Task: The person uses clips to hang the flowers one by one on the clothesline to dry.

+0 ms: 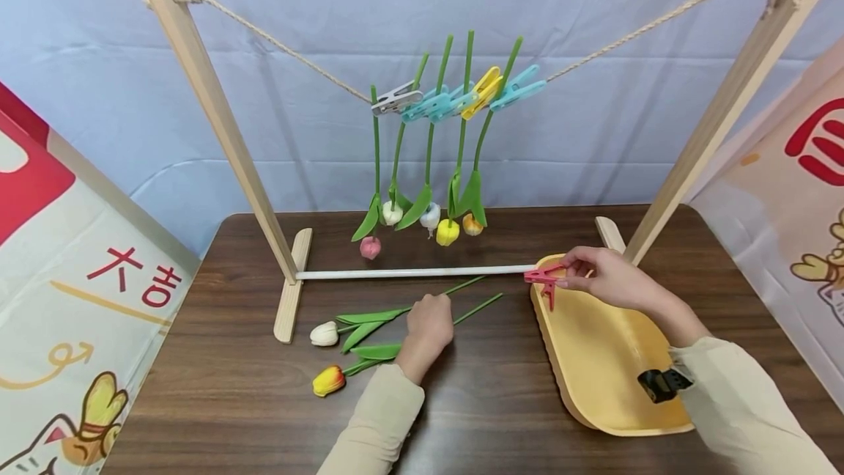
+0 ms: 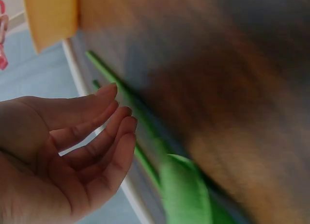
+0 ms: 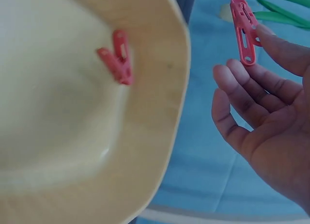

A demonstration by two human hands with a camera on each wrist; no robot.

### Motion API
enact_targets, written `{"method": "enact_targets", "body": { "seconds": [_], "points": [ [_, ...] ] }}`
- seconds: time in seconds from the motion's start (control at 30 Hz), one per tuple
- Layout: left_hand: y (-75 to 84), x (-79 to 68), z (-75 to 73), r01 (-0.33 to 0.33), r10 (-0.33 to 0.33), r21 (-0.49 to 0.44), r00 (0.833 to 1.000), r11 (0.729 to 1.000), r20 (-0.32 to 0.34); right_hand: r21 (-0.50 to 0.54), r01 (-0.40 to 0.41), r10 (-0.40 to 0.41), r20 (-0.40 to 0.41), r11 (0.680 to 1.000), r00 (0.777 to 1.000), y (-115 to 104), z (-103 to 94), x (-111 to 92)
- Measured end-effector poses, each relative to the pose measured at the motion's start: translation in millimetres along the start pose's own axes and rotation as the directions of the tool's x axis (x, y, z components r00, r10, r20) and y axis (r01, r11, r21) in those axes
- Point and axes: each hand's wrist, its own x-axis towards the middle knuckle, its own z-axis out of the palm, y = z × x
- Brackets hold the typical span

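Note:
My right hand (image 1: 603,277) pinches a red clothespin (image 1: 539,275) at the rim of the yellow basin (image 1: 580,358); the right wrist view shows this clothespin (image 3: 244,32) between thumb and fingers. A second red clothespin (image 3: 118,61) lies inside the basin. Over the stems of two tulips on the table, a white tulip (image 1: 324,333) and a yellow-red tulip (image 1: 329,381), hovers my left hand (image 1: 430,325). Its fingers (image 2: 109,166) are loosely bent with nothing between them, close to a green stem (image 2: 131,105).
A rope (image 1: 283,53) sags between two wooden posts (image 1: 220,123). Several tulips hang heads down from it by grey, blue and yellow clothespins (image 1: 486,92). A white rod (image 1: 415,273) joins the posts low down, behind the tulips on the brown table (image 1: 224,402).

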Motion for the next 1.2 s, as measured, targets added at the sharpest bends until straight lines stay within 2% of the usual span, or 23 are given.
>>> {"method": "enact_targets", "body": {
  "seconds": [0.2,0.4,0.6,0.7,0.83,1.03,1.2],
  "points": [
    [-7.4,-2.7,7.4,0.033,-0.033,0.000,0.999,0.999,0.000,0.037,-0.054,0.054,0.023,0.998,0.998,14,-1.3,-9],
    [-7.5,-1.3,8.0,0.035,-0.035,0.003,0.999,0.999,0.018,0.027,-0.098,0.098,0.002,0.995,0.995,24,-4.7,-16],
    [-6.0,-2.6,6.9,0.018,-0.019,0.041,1.000,0.999,0.025,-0.006,-0.085,0.085,-0.022,0.996,0.996,31,-5.4,-20],
    [-4.6,-4.8,1.7,-0.010,0.008,0.041,0.999,0.999,0.037,-0.009,-0.097,0.097,-0.019,0.995,0.995,32,-6.8,-22],
    [-1.7,-9.5,-17.4,-0.080,0.080,0.016,0.997,0.997,0.018,-0.007,-0.118,0.118,-0.019,0.993,0.993,33,-8.7,-23],
    [5.1,-16.2,-64.3,-0.219,0.214,-0.080,0.974,0.972,-0.069,-0.009,-0.135,0.135,-0.023,0.991,0.991,33,-10.9,-24],
    [11.8,-20.1,-100.7,-0.277,0.256,-0.162,0.957,0.947,-0.135,-0.009,-0.136,0.135,-0.022,0.991,0.991,33,-10.7,-23]
  ]
}}
